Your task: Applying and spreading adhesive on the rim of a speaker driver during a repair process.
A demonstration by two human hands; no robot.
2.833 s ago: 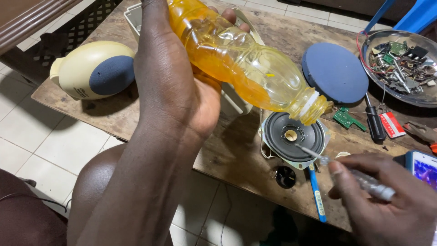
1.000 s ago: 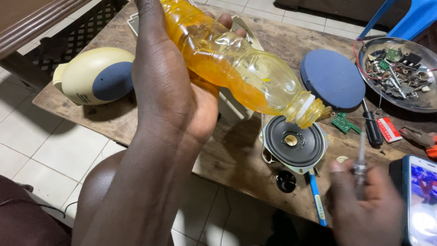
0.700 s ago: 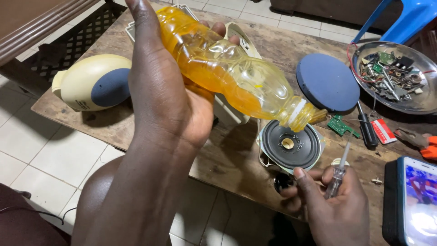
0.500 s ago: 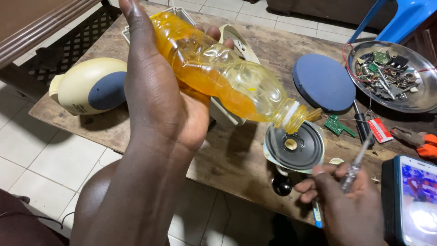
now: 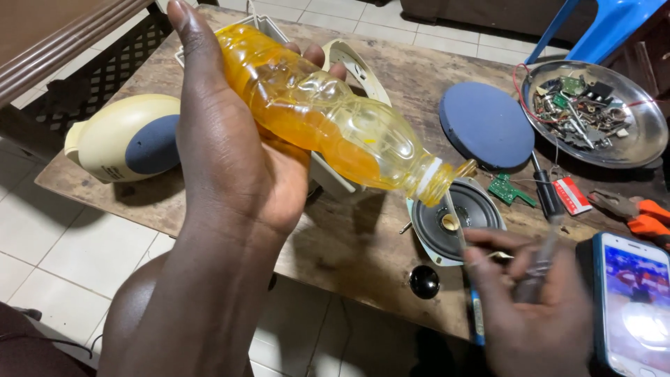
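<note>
My left hand (image 5: pixel 230 160) grips a clear plastic bottle (image 5: pixel 328 122) of orange-yellow liquid. The bottle is tilted with its open mouth down and to the right, just above a round black speaker cone (image 5: pixel 457 220) lying on the wooden table (image 5: pixel 335 244). My right hand (image 5: pixel 537 314) is low at the front right, its fingers closed on a thin clear syringe (image 5: pixel 543 262) that is blurred. A fine needle-like line (image 5: pixel 455 216) runs from the hand up toward the bottle mouth.
A cream and blue speaker housing (image 5: pixel 125 139) lies at the left. A blue disc (image 5: pixel 486 124), a metal bowl (image 5: pixel 645 136) of small parts, a green circuit board (image 5: pixel 509 190), a screwdriver (image 5: pixel 544 192), orange pliers (image 5: pixel 645 216), a lit phone (image 5: pixel 635 293) and a black knob (image 5: pixel 423 281) surround the speaker cone.
My right hand turned the syringe from lying flat to nearly upright and brought it under the bottle mouth. The bottle stays tilted in my left hand.
</note>
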